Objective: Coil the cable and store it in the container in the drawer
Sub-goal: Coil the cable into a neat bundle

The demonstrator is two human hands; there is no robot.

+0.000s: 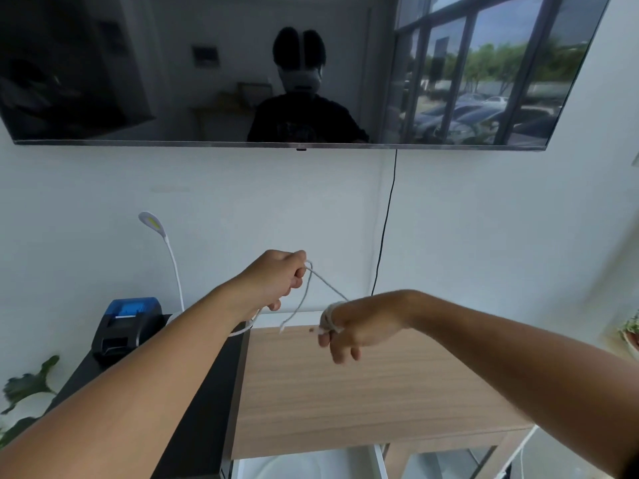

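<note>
left hand (280, 278) pinching cable (325, 288), right hand (352, 326) (seemingly wrapped)

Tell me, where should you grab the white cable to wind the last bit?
Probably near the loose tail of the white cable, coming from the left. That end dangles free below the left hand, while the rest is already wrapped around the fingers of the right hand, so only the tail is left to wind.
</note>
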